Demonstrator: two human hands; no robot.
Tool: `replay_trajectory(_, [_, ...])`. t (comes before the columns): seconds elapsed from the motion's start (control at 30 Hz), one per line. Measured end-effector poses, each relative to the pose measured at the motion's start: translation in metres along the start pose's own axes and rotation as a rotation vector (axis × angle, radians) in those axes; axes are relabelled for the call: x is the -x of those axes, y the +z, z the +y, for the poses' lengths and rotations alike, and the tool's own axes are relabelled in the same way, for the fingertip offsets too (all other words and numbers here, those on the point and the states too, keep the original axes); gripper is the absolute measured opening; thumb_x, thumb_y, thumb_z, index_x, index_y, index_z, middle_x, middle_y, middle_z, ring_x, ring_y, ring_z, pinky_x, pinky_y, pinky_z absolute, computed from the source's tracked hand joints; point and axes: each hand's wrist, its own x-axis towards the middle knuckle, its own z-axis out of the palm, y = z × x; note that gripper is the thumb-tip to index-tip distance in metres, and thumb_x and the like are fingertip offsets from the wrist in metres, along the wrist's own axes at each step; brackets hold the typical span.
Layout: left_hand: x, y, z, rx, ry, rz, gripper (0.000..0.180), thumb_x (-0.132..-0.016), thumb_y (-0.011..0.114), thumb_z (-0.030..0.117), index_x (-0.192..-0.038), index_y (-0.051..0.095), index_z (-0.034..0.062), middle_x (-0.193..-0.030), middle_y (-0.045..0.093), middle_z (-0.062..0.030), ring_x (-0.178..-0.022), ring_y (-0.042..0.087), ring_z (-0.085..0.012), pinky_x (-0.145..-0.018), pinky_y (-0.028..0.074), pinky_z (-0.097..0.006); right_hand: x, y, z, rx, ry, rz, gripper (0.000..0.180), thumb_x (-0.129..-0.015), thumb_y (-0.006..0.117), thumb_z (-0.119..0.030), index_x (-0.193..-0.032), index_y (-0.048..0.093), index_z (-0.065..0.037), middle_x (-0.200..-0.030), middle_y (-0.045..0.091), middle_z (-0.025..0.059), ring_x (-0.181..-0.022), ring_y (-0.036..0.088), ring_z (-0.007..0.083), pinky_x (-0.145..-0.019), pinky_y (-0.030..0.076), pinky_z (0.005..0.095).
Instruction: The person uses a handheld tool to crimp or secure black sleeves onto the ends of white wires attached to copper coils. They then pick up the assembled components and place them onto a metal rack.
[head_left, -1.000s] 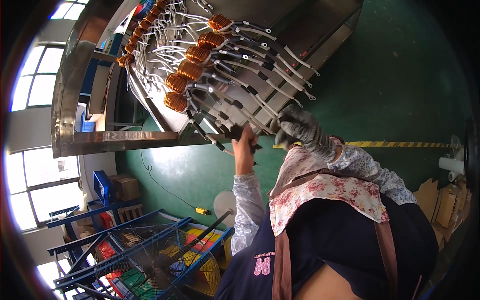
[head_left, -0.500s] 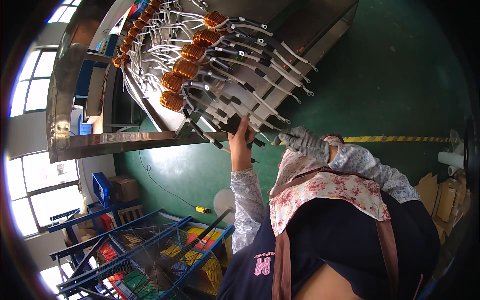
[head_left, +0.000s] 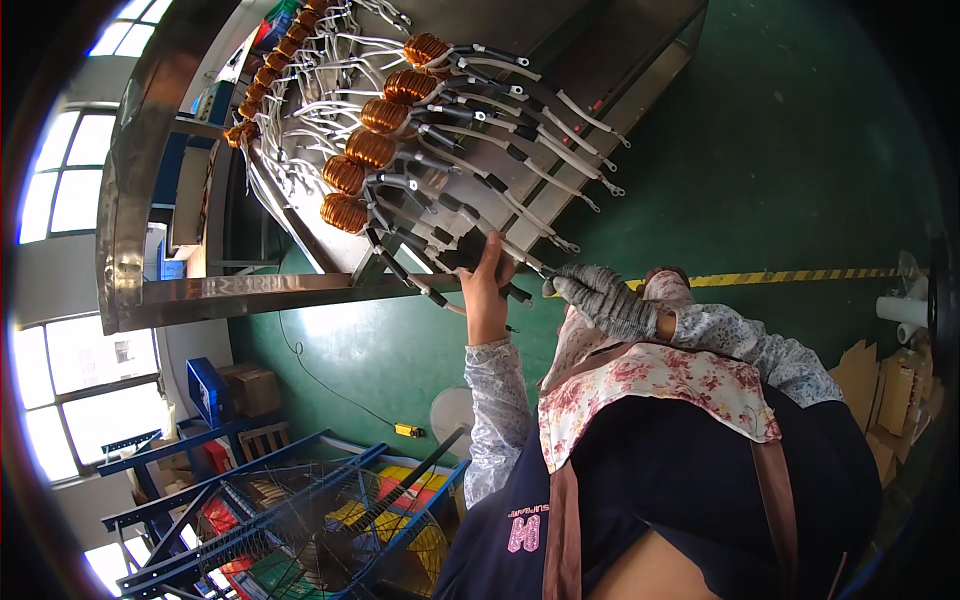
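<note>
My bare left hand [head_left: 487,285] is closed around a bundle of short black sleeves [head_left: 470,250] beside the bench's near edge, thumb pointing up. A white cable [head_left: 522,258] runs out past that thumb toward my right hand. In a grey knit glove, my right hand [head_left: 608,302] has its fingertips pinched at the cable's end; the very tip is hidden by the glove. Copper-wound ring coils [head_left: 344,213] lie in a slanting row on the bench, with white leads, black sleeves and metal lugs [head_left: 572,247] spreading to the right.
The metal bench [head_left: 230,292] has a raised rim at its near side. A second row of copper coils [head_left: 262,75] stands farther left. Below left are a wire-caged fan [head_left: 320,550] and blue racks [head_left: 250,425]. Cardboard [head_left: 860,385] leans at the right; a yellow-black stripe [head_left: 790,278] crosses the floor.
My right hand has shifted slightly, its fingers now meeting the white cable's end. My left hand stays nearly in place on the black sleeves. The view has moved a little.
</note>
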Motion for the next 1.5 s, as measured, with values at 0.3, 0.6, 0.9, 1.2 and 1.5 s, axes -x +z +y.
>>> replay_trajectory(0.3, [0.001,-0.004,0.003,0.002,-0.030,0.024,0.013,-0.086,0.061,0.014,-0.080,0.056,0.0043,-0.059,0.045,0.0021,-0.045,0.034,-0.0055,-0.041,0.021,-0.021,-0.046,0.026,0.011,0.291,-0.073,0.160,0.030,-0.093,0.048,-0.032,-0.094,0.060,-0.005,-0.071,0.062,0.0109,-0.064,0.058,0.0254,-0.062,0.045,0.0353])
replay_trajectory(0.6, [0.006,-0.014,0.001,0.075,-0.015,-0.005,0.012,-0.086,0.059,0.012,-0.082,0.056,0.0015,-0.057,0.043,0.0024,-0.045,0.033,-0.0056,-0.041,0.020,-0.021,-0.040,0.013,0.001,0.213,-0.083,0.045,0.027,-0.094,0.047,-0.029,-0.086,0.056,-0.005,-0.061,0.052,0.0051,-0.054,0.051,0.0202,-0.053,0.044,0.0317])
replay_trajectory(0.9, [0.006,-0.014,-0.001,0.070,-0.013,-0.015,0.016,-0.086,0.060,0.014,-0.084,0.056,-0.0008,-0.056,0.043,0.0020,-0.044,0.033,-0.0056,-0.041,0.020,-0.021,-0.039,0.007,-0.018,-0.686,0.502,-0.286,0.028,-0.092,0.052,-0.028,-0.094,0.060,-0.002,-0.061,0.047,-0.0036,-0.049,0.044,0.0059,-0.047,0.039,0.0218])
replay_trajectory(1.2, [0.003,-0.018,-0.002,0.017,-0.062,0.046,0.016,-0.086,0.061,0.015,-0.089,0.059,-0.0008,-0.060,0.045,0.0027,-0.047,0.036,-0.0050,-0.042,0.023,-0.020,-0.058,0.017,0.010,-1.184,0.699,-0.310,0.021,-0.095,0.047,-0.023,-0.092,0.055,-0.004,-0.058,0.033,-0.0071,-0.044,0.028,0.0047,-0.040,0.026,0.0211])
replay_trajectory(1.5, [0.004,-0.013,0.002,0.066,-0.049,-0.019,0.016,-0.086,0.061,0.016,-0.087,0.058,-0.0004,-0.057,0.044,0.0026,-0.045,0.035,-0.0058,-0.042,0.022,-0.020,-0.042,0.009,-0.003,-0.545,0.464,-0.298,0.037,-0.092,0.047,-0.044,-0.081,0.054,-0.009,-0.061,0.051,-0.0017,-0.043,0.045,0.0081,-0.040,0.039,0.0232])
